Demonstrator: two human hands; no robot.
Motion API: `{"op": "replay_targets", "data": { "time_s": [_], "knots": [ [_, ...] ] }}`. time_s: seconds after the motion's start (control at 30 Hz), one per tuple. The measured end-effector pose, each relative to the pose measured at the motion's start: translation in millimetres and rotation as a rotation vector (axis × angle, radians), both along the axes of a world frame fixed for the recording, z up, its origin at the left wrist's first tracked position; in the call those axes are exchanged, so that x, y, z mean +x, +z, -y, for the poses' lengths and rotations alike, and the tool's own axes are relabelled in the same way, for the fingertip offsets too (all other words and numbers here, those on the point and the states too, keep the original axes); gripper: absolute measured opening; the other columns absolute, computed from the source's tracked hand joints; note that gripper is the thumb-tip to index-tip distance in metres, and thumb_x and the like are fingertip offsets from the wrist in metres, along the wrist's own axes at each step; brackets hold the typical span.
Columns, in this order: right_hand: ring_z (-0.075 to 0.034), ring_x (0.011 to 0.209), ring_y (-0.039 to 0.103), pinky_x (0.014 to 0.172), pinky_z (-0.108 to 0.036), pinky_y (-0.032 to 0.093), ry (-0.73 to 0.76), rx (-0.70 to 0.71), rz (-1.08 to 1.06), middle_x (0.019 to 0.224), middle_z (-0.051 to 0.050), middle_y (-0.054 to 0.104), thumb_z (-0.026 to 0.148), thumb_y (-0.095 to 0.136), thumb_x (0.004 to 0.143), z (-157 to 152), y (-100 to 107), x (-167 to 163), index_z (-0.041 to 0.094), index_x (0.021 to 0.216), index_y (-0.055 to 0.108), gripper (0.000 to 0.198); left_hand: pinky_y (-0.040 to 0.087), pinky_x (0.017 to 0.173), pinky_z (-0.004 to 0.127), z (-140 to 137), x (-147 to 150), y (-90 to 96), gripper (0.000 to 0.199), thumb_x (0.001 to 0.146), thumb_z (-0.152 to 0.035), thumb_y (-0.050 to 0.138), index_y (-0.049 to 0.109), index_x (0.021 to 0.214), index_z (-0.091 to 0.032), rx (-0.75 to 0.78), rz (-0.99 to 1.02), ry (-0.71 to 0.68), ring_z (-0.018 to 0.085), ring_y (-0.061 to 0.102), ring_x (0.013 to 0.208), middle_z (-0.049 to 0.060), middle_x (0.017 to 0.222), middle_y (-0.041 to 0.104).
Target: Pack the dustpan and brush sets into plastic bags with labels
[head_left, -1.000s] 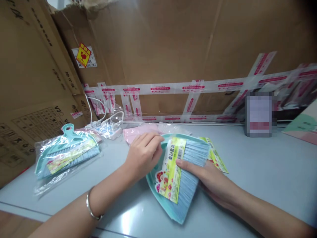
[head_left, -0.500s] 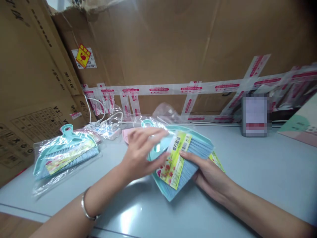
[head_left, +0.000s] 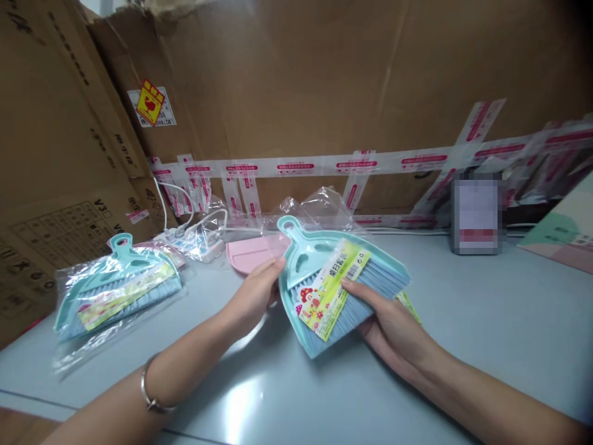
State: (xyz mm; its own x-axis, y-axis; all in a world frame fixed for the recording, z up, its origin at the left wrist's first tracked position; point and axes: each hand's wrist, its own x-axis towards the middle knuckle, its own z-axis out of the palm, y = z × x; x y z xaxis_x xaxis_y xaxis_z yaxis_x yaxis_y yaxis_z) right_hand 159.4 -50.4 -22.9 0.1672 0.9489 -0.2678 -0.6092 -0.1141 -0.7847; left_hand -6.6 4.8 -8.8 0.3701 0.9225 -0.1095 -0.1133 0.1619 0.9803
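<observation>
A turquoise dustpan point(head_left: 303, 266) with a blue-bristled brush point(head_left: 365, 303) nested in it is held tilted above the table, handle pointing up and left. A yellow-green printed label point(head_left: 333, 290) lies across the brush. My right hand point(head_left: 389, 315) is closed on the right side of the set, thumb on the label and bristles, other fingers underneath. My left hand point(head_left: 254, 293) is closed at the dustpan's left edge, thumb at the rim and remaining fingers mostly hidden. Behind it, a pink dustpan point(head_left: 252, 252) is partly covered.
A similar turquoise set point(head_left: 120, 287) lies in clear plastic at the left. Clear plastic wrapping point(head_left: 324, 210) and a white power strip point(head_left: 204, 247) are at the back. A cardboard box point(head_left: 287, 86) walls off the table point(head_left: 486, 346). A blurred-out device point(head_left: 477, 213) stands back right.
My left hand has moved from over the dustpan's front to its left edge and closed there. The dustpan's handle and inner face are now uncovered; the view has shifted slightly.
</observation>
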Motion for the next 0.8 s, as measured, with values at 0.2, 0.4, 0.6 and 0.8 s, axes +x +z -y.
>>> {"op": "replay_targets", "data": {
  "time_s": [0.2, 0.4, 0.6, 0.8],
  "knots": [
    [-0.022, 0.101, 0.063, 0.08, -0.03, 0.057, -0.133, 0.011, -0.025, 0.111, -0.001, 0.067, 0.016, 0.071, 0.069, -8, -1, 5, 0.027, 0.118, 0.056, 0.052, 0.05, 0.082, 0.031, 9, 5, -8.5, 0.035, 0.083, -0.041, 0.056, 0.057, 0.11, -0.02, -0.074, 0.06, -0.152, 0.017, 0.064, 0.093, 0.009, 0.11, 0.065],
    [-0.023, 0.099, 0.063, 0.079, -0.032, 0.058, -0.106, 0.065, 0.024, 0.113, -0.002, 0.066, 0.026, 0.074, 0.068, -4, -6, -3, 0.027, 0.12, 0.054, 0.056, 0.046, 0.093, 0.036, 18, 17, -16.0, 0.069, 0.067, -0.026, 0.075, 0.04, 0.126, -0.021, 0.131, -0.054, -0.083, 0.024, 0.055, 0.112, 0.012, 0.126, 0.055],
    [-0.019, 0.086, 0.066, 0.071, -0.03, 0.057, 0.067, 0.069, 0.114, 0.102, -0.002, 0.07, 0.038, 0.074, 0.068, -3, 1, 3, 0.026, 0.109, 0.061, 0.045, 0.048, 0.089, 0.036, 12, 12, -12.1, 0.061, 0.066, -0.027, 0.074, 0.046, 0.119, -0.017, 0.166, 0.0, 0.062, 0.025, 0.056, 0.109, 0.012, 0.121, 0.058],
    [-0.008, 0.034, 0.046, 0.036, -0.018, 0.04, 0.462, 0.129, 0.7, 0.036, 0.001, 0.052, 0.047, 0.078, 0.056, -17, 0, 53, 0.016, 0.06, 0.064, 0.034, 0.05, 0.08, 0.031, 2, -1, -5.0, 0.05, 0.066, -0.028, 0.074, 0.054, 0.111, -0.016, 0.146, 0.096, 0.117, 0.022, 0.06, 0.101, 0.012, 0.122, 0.059]
  ]
}}
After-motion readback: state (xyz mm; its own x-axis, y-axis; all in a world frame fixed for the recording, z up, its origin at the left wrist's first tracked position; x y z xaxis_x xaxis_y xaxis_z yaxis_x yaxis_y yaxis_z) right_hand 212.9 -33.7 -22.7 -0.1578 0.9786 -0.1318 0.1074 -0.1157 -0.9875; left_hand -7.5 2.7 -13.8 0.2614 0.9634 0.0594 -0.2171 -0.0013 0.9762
